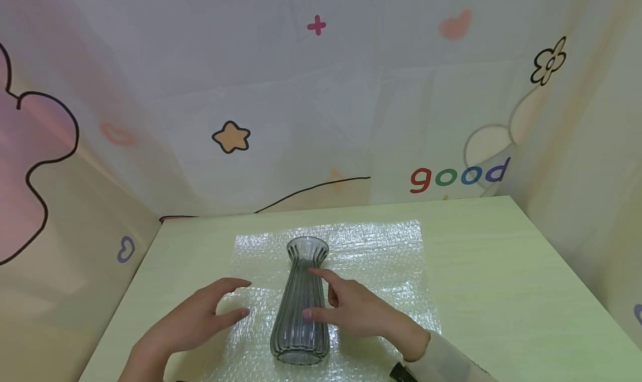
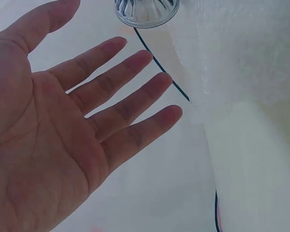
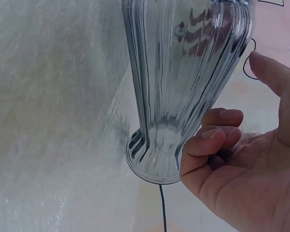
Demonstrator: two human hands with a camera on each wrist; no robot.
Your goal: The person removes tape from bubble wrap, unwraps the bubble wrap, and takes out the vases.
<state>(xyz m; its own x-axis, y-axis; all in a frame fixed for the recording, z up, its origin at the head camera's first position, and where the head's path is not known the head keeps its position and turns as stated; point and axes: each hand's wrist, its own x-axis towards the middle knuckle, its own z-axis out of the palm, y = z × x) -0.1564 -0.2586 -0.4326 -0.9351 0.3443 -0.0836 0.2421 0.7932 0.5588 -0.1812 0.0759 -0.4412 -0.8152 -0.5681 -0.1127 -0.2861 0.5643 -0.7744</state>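
Observation:
A clear, ribbed glass vase (image 1: 301,309) is on a sheet of bubble wrap (image 1: 386,242), its flared rim pointing away from me and its wide base near me. To its left, my left hand (image 1: 193,318) hovers with thumb and fingers apart, holding nothing; the left wrist view shows its spread fingers (image 2: 121,106). On the vase's right side, my right hand (image 1: 363,309) has index finger and thumb overlapping the glass. In the right wrist view its fingers (image 3: 203,147) bend loosely beside the vase's narrow end, thumb apart. Whether they touch the glass, I cannot tell.
The bubble wrap lies flat on a pale green table (image 1: 501,259). Behind and beside it hangs a printed cloth backdrop (image 1: 301,120) with a star and coloured letters. A small black object (image 1: 402,372) sits by my right sleeve (image 1: 446,359).

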